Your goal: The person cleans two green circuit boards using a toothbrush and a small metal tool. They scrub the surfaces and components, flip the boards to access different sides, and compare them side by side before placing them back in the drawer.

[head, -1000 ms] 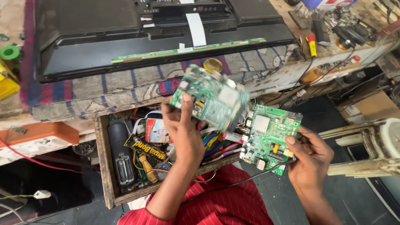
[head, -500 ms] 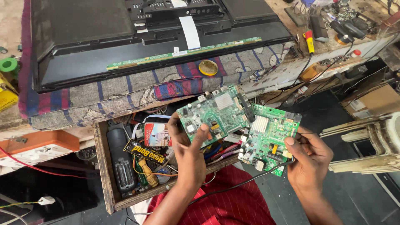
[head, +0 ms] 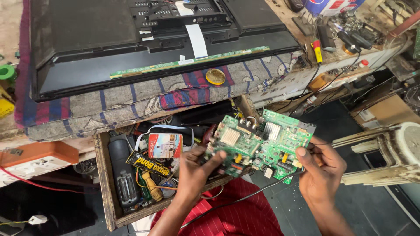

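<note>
The left hand [head: 194,170] and right hand [head: 321,168] each hold a green circuit board, fingers closed on the edges. It is best to grip only the edges, over the open drawer [head: 105,183] at lower left.

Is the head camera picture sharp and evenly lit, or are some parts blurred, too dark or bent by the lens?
In the head view, the two green circuit boards, the left hand and the right hand are sharp and softly lit, with no hard shadows; the black screen back shows little glare; the space under the bench at lower left is very dark; straight edges bow near the corners.
</note>
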